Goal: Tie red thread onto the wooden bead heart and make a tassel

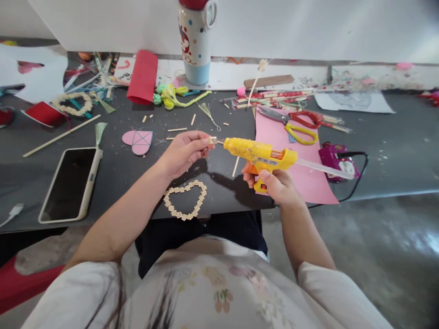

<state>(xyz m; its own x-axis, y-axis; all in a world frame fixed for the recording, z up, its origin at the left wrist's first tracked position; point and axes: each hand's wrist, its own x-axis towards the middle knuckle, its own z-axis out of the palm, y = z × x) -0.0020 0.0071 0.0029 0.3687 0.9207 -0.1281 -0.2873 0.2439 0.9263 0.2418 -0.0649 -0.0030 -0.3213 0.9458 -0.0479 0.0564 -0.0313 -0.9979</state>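
Observation:
A yellow hot glue gun (252, 148) is gripped in my right hand (279, 185), its nozzle pointing left and a clear glue stick (322, 169) poking out of its back. My left hand (188, 153) pinches a small pale piece (212, 140) right at the nozzle tip; its exact kind is too small to make out. Below my left hand, near the table's front edge, lies a heart-shaped outline (185, 214) made of small cream pieces. A pink paper heart (140, 142) with drawn lines rests to the left of that hand.
Left stands a phone (70, 185) lying flat. Scissors (290, 122) lie on pink paper (308, 183) at right, beside a purple box (338, 162) with a black cable. A bottle (196, 50), a red roll (143, 76) and a wooden stick (61, 135) are further back.

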